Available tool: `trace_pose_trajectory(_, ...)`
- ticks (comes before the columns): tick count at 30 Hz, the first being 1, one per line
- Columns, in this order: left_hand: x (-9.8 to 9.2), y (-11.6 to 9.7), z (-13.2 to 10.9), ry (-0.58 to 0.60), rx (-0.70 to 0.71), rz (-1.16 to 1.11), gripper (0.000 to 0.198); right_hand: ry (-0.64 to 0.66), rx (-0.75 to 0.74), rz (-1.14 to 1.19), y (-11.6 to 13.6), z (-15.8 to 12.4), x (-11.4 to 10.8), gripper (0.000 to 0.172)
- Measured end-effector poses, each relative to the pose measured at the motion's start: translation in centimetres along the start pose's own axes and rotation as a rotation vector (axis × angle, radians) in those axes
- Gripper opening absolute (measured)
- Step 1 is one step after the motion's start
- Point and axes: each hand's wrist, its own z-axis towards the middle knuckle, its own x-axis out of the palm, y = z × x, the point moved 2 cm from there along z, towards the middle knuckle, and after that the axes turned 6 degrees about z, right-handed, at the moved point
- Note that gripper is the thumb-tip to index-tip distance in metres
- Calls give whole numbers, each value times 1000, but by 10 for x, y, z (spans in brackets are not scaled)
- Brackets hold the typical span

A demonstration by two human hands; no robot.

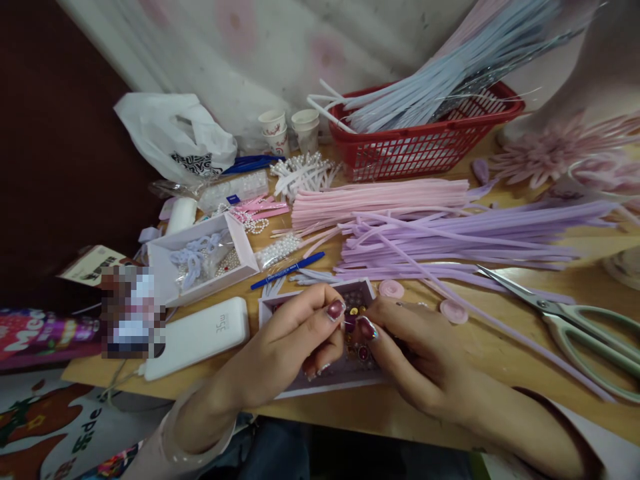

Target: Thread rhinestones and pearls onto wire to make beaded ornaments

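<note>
Obs.: your left hand (pixel 300 330) and your right hand (pixel 425 347) meet over the open, pale lilac rectangular box (pixel 345 384), which sits at the near edge of the wooden table (pixel 490 367). Grip, left: thumb and forefinger pressed together, remaining fingers curled under. Grip, right: thumb and forefinger likewise pinched, tips just beside the left ones. A fine pale line shows between your thumbs; too small to identify, so you cannot tell what is grasped. Below your fingers the box holds a round gold-coloured bead (pixel 354 311) and a dark red round gem in a metallic setting (pixel 363 353), among other small beads.

Surroundings: behind the box's far right corner lie two flat, pale pink fuzzy coils (pixel 391 289). Left of the box, near the table's near edge, you have a white rounded power bank (pixel 200 337). Past the box's far edge rests a slim blue pen (pixel 287 270). Toward the table's right edge lie metal scissors with grey-green handles (pixel 543 305), beside a spread bundle of lilac fuzzy stems (pixel 460 233). A red plastic lattice basket (pixel 415 157) stands along the far edge.
</note>
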Motion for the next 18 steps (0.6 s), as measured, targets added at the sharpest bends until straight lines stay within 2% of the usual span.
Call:
trace_pose_trajectory(5,1,-1,1,-20,-20,15,33,58,66,23,2,-2,-3,24)
trace_pose_trajectory(8,1,0,1,-31,-9,18,33,25,105,61,4,-3,-5,24)
trace_pose_trajectory(13,2,1,2,-62,55,20,32,24,58,77,4,-3,-5,31)
trace_pose_trajectory(18,4,0,3,-83,56,42,33,18,36,80,1,-3,-4,25)
